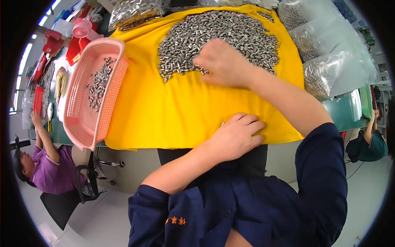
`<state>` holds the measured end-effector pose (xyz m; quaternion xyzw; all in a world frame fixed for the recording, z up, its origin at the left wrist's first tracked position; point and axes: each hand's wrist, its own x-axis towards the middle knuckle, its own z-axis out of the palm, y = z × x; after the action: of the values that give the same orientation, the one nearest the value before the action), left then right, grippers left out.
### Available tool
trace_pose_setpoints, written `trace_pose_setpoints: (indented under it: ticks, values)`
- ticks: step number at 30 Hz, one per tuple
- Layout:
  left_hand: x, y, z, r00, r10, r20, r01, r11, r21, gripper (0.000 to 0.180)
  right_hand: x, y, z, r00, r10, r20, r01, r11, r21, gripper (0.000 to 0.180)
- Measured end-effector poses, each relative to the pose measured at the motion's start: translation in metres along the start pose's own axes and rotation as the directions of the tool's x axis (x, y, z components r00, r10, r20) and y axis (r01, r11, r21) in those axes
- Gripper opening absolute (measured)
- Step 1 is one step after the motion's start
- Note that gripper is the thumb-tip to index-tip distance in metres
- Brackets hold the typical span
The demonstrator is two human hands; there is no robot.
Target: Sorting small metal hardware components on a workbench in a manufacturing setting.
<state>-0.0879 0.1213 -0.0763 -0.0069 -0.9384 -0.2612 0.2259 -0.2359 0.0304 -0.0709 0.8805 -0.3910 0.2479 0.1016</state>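
Note:
A wide heap of small shiny metal cylinders [230,31] lies on a yellow cloth [164,111]. At the heap's near edge is my right hand [224,64], bent toward the pieces; motion smears its fingers, so its grip is unclear. My left hand [239,138] rests palm down on the cloth by the front edge, its fingers curled in. One small metal piece [223,123] shows beside the back of that hand. The palm side is hidden.
To the left stands a pink perforated basket [96,127] with metal pieces [100,84] inside. Clear bags of metal parts [319,74] line the right side; another bag [135,14] sits at the back. People work at left [53,168] and right [368,144].

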Motion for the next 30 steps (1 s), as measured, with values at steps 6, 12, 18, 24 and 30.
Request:
trace_pose_setpoints:
  ticks: [6,12,18,24,30]
  values:
    - [-0.003,-0.001,-0.009,0.989,0.083,-0.119,-0.084,0.996,-0.004,0.014,0.016,0.049,-0.016,0.939,0.173,-0.296,-0.239,0.950,-0.201,0.032]
    - [-0.034,-0.046,-0.119,0.851,-0.308,-0.425,0.433,0.870,0.237,0.018,-0.003,0.003,-0.044,0.785,0.551,-0.283,-0.502,0.833,0.232,0.012]
    - [-0.106,-0.059,-0.128,0.812,-0.468,-0.349,0.572,0.758,0.315,0.014,0.039,-0.029,0.000,0.901,0.384,-0.201,-0.344,0.916,0.206,0.021]
    - [-0.114,-0.058,-0.115,0.777,-0.475,-0.413,0.605,0.744,0.284,0.017,0.089,-0.051,0.056,0.975,0.114,-0.190,-0.112,0.994,0.020,0.022]
    - [-0.120,-0.056,-0.119,0.766,-0.487,-0.420,0.609,0.759,0.230,0.017,0.099,-0.037,0.074,0.979,0.172,-0.111,-0.185,0.975,-0.122,0.028]
